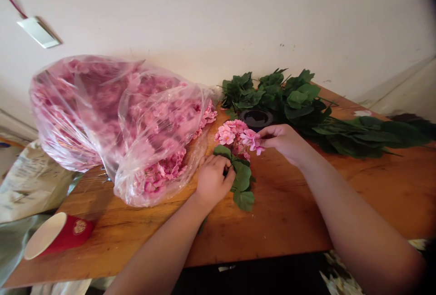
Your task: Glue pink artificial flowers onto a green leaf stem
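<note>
My left hand (215,177) is closed around the stem of an artificial flower spray, at the middle of the table. Green leaves (242,177) of the spray spread out beside my fingers, and its pink flower head (229,132) points away from me. Between thumb and fingers, my right hand (281,142) pinches a pink blossom (251,139) at the right side of that head. Whether this blossom is attached to the spray I cannot tell. Just beyond my right hand sits a dark round dish (256,117). My left fingers hide most of the stem.
A clear plastic bag (119,117) full of pink blossoms fills the left of the wooden table (289,213). Bunches of green leaf stems (299,99) lie at the back right. A red paper cup (73,233) rests on its side near the left front edge. A white wall (190,17) stands behind.
</note>
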Demonstrator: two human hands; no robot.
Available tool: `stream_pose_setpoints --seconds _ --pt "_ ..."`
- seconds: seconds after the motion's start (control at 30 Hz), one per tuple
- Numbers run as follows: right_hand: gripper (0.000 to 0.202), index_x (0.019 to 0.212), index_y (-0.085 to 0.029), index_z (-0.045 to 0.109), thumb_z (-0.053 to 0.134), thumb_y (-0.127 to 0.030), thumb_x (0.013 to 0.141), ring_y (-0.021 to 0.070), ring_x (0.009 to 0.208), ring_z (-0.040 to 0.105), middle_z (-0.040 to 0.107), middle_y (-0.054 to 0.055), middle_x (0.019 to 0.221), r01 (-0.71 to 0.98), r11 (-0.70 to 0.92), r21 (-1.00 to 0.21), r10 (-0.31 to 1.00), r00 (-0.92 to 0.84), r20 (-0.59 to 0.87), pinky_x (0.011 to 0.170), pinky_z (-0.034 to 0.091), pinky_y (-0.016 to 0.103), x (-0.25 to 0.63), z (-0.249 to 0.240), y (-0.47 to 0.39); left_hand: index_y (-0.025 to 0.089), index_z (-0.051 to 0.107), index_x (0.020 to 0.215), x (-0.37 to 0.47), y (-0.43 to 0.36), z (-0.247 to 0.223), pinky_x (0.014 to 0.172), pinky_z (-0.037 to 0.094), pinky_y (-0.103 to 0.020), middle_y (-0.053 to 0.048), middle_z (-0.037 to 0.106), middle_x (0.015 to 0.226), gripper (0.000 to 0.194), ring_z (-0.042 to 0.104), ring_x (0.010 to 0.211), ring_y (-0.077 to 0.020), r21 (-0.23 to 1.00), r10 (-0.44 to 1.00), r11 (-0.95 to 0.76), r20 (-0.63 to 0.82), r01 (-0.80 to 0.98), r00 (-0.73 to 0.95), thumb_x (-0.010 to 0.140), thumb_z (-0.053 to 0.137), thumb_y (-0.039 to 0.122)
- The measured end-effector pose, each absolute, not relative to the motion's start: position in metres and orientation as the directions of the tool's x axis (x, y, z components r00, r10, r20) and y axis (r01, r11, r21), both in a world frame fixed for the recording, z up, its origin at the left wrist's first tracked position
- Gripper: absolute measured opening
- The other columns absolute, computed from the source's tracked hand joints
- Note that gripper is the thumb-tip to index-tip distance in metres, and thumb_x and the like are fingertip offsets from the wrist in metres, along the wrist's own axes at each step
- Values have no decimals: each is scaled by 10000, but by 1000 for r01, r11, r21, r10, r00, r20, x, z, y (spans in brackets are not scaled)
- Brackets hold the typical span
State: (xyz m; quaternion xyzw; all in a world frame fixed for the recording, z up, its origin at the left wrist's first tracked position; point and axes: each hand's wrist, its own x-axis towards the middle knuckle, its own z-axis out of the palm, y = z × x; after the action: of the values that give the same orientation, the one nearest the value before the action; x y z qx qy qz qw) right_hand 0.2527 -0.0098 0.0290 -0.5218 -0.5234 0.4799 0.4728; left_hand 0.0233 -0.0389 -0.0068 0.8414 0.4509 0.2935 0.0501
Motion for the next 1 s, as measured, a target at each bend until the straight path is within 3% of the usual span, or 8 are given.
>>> stream_pose_setpoints --seconds 1.0 --pt "156 697 -212 729 780 -221 550 180 621 614 692 18 668 91 11 -996 1000 -4 11 699 504 350 258 24 -6 207 548 777 24 -40 -6 777 376 -373 -16 624 755 56 567 798 -192 339 774 -613 442 714 454 831 535 209"
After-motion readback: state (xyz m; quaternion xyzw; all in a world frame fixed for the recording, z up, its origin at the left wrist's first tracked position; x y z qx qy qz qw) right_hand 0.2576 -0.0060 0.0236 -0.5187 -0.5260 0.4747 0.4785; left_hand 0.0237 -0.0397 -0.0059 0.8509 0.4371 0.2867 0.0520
